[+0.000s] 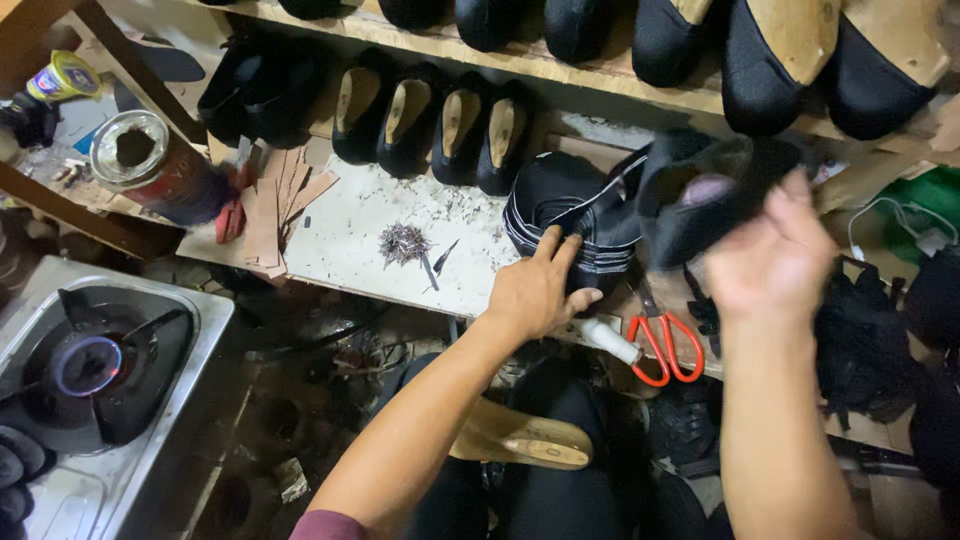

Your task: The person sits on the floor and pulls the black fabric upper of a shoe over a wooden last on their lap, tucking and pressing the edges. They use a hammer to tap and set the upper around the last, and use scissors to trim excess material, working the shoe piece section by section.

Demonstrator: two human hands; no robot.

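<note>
From the head camera, both bare forearms reach forward and up over a cluttered workbench [380,235]. The left hand [535,290] lies palm down with the wrist straight. Its fingers [552,248] are spread and pressed onto the near edge of a stack of black shoe soles [560,205] with pale rims, resting on it rather than closing round it; the thumb points right, toward a white tube [610,338] just below it.

The right hand [770,260] is raised higher, the back of the hand toward the camera and blurred. Its fingers curl round a black shoe upper [700,195], holding it up just beyond the fingertips, above the bench and to the right of the sole stack.

Below and between the two hands lie red-handled scissors [665,345], close under the right wrist. Well to the left of the left fingers sits a small heap of nails [403,242], and farther left some brown card pieces [275,205] and an open tin [140,160]. Beyond the fingers, shelves carry a row of black shoes on wooden lasts [430,125]. Near the left elbow, a bare wooden last [525,440] rests on the lap. A lit gas burner [90,365] stands at far left.
</note>
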